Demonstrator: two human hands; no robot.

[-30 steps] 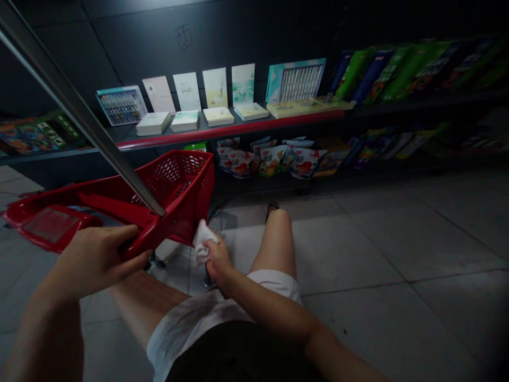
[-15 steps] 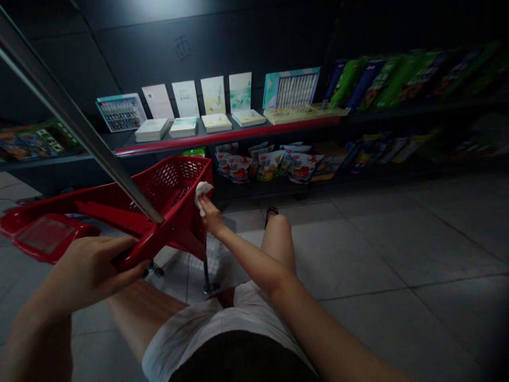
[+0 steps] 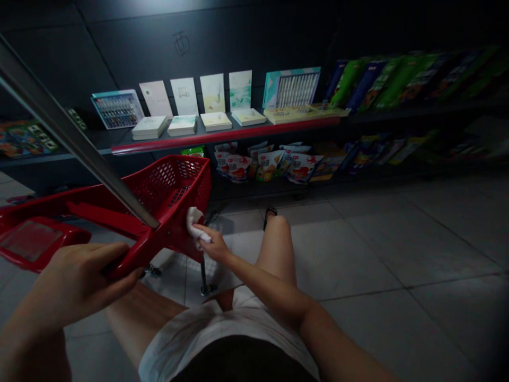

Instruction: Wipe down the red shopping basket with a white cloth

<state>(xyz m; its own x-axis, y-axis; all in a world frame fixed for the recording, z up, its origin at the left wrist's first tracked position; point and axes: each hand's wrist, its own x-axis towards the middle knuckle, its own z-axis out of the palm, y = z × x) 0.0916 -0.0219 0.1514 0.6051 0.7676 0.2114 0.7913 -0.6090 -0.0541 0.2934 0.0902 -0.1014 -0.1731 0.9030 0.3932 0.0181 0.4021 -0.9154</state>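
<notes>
A red plastic shopping basket on wheels [image 3: 170, 193], with mesh walls, tilts across the lower left of my view. A chrome pole [image 3: 67, 143] runs from its frame up to the top left corner. My left hand [image 3: 75, 281] wraps around the basket's red frame near the pole's foot. My right hand [image 3: 210, 243] pinches a crumpled white wipe [image 3: 193, 222] and presses it against the basket's end wall. The basket's inside is only partly visible.
Behind the basket, a dark shelf with a red edge [image 3: 222, 132] holds books and cards, with snack bags [image 3: 270, 164] on a lower shelf. Grey floor tiles [image 3: 377, 265] spread to the right. My knee [image 3: 278, 233] stands close beyond my right arm.
My right hand has moved the wipe down the basket's end wall from its top corner. The basket and my left hand have shifted slightly left and down in view.
</notes>
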